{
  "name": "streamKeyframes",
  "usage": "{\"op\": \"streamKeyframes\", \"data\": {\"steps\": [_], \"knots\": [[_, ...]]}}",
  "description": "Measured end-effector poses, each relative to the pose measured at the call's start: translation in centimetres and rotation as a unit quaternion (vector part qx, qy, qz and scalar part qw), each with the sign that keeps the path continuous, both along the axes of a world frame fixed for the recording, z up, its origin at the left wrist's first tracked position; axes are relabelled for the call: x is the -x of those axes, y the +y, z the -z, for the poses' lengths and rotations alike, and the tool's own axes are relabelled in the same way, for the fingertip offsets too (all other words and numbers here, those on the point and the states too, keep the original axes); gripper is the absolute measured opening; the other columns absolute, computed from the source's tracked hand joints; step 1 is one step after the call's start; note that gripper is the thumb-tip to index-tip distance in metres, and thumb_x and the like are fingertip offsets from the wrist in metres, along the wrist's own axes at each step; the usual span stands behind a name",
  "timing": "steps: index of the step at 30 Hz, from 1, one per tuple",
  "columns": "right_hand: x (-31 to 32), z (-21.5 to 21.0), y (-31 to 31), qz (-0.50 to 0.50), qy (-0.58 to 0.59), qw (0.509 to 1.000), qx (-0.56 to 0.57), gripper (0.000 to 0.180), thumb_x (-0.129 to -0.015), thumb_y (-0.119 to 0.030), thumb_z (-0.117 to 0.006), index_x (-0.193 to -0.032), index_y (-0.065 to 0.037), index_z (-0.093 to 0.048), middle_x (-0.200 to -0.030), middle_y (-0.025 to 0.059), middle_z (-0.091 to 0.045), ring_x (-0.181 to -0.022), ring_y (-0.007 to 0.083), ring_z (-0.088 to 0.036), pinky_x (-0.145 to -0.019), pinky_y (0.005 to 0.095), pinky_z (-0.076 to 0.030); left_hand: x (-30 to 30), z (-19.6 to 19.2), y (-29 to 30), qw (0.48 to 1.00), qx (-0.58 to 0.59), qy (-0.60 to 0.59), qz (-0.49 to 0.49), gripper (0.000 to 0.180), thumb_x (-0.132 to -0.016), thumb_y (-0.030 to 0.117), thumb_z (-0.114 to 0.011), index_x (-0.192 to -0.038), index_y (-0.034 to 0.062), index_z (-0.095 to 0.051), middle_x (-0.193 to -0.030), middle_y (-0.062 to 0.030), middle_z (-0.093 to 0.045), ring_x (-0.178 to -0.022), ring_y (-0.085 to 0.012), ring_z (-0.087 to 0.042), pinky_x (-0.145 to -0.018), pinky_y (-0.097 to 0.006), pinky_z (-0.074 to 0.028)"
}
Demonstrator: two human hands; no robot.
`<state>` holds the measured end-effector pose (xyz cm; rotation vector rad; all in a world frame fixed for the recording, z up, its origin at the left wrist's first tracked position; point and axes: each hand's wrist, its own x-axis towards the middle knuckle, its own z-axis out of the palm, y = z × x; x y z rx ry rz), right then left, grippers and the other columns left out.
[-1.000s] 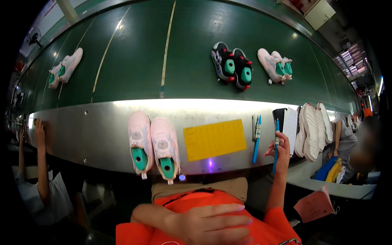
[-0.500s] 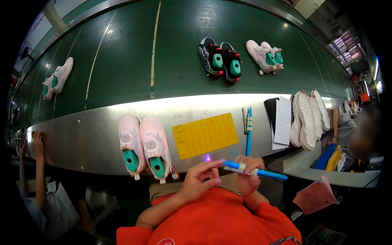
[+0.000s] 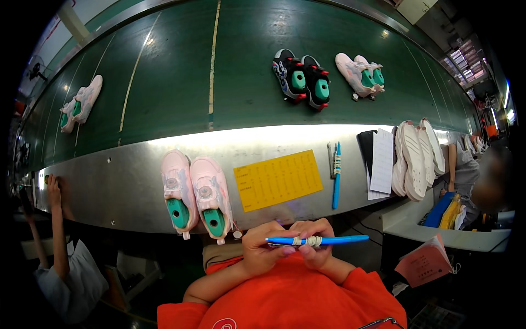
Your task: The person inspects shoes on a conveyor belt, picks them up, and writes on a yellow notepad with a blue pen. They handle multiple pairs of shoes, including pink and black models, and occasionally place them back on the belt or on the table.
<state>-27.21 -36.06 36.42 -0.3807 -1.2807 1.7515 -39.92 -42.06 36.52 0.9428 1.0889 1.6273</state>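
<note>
Close to my body, both hands hold a blue pen (image 3: 345, 239) lying nearly level, with pale bands wound around its middle. My left hand (image 3: 258, 248) is closed on its left end, and my right hand (image 3: 316, 256) grips it around the banded part. A bit of something thin and metallic shows behind the pen, mostly hidden by my fingers. On the metal bench ahead lies a yellow card (image 3: 278, 180) with a printed grid. To its left stand two pale pink shoes (image 3: 209, 180) with green inserts. A second banded blue pen (image 3: 336, 189) rests right of the card.
Beyond the metal bench (image 3: 131, 181) runs a green conveyor belt (image 3: 164, 71) carrying black shoes (image 3: 283, 71) and more pink pairs. White soles (image 3: 411, 164) and paper slips (image 3: 381, 164) sit at right. A pink booklet (image 3: 424, 263) hangs lower right. Another person's arm (image 3: 57, 236) reaches in at left.
My hands have come together lower down, nearer my body. The pen has swung from slanted to nearly level, and my left hand has closed on its end. A purple light spot on the bench has faded.
</note>
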Motion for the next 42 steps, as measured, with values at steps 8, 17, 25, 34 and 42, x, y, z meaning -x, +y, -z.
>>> {"op": "streamKeyframes", "data": {"steps": [8, 17, 25, 34, 42], "knots": [[0.9, 0.4, -0.3, 0.036, -0.015, 0.999, 0.012, 0.018, -0.078, -0.005, -0.06, -0.092, -0.001, -0.05, -0.077, 0.0109, -0.057, -0.066, 0.0187, -0.054, -0.062, 0.0294, -0.045, 0.1, 0.8, -0.1, 0.999, 0.02, -0.001, -0.03, 0.025, -0.075, 0.022, -0.071, -0.087, 0.0, -0.066, -0.07, -0.0063, -0.059, -0.055, -0.0111, -0.055, -0.049, -0.022, -0.041], [1.6, 0.7, -0.2, 0.078, -0.061, 0.995, -0.024, 0.02, -0.074, -0.007, -0.067, -0.09, -0.001, -0.057, -0.079, 0.0115, -0.06, -0.071, 0.0215, -0.058, -0.065, 0.0303, -0.047, 0.6, 1.7, 0.1, 0.997, 0.007, 0.005, -0.074, 0.031, -0.069, 0.03, -0.075, -0.081, 0.0029, -0.067, -0.069, -0.004, -0.058, -0.06, -0.0119, -0.053, -0.053, -0.024, -0.039], [1.4, 0.4, 1.0, -0.041, -0.12, 0.989, -0.072, 0.023, -0.071, -0.006, -0.07, -0.092, 0.0, -0.061, -0.083, 0.0131, -0.064, -0.07, 0.0214, -0.062, -0.063, 0.0286, -0.049, 2.1, 2.1, -0.6, 0.994, -0.02, 0.062, -0.087, 0.029, -0.059, 0.016, -0.081, -0.083, 0.0041, -0.069, -0.067, -0.0044, -0.059, -0.058, -0.0132, -0.054, -0.052, -0.023, -0.041], [1.9, -0.3, 0.8, -0.052, -0.123, 0.986, -0.099, 0.026, -0.07, -0.006, -0.07, -0.093, -0.001, -0.061, -0.083, 0.0134, -0.064, -0.072, 0.0215, -0.062, -0.065, 0.0285, -0.049, 2.9, 2.7, -0.9, 0.996, -0.067, 0.031, -0.041, 0.034, -0.058, 0.016, -0.082, -0.087, 0.0033, -0.068, -0.07, -0.0043, -0.059, -0.06, -0.0124, -0.054, -0.053, -0.023, -0.041], [2.4, 0.0, 0.1, -0.019, -0.091, 0.995, -0.039, 0.022, -0.07, -0.007, -0.068, -0.09, -0.002, -0.059, -0.083, 0.0128, -0.063, -0.072, 0.0218, -0.06, -0.065, 0.029, -0.049, 3.2, 1.9, -0.9, 1.0, -0.024, -0.018, 0.0, 0.044, -0.061, 0.012, -0.081, -0.099, 0.0004, -0.062, -0.079, -0.0046, -0.056, -0.069, -0.0118, -0.054, -0.061, -0.022, -0.043]]}}
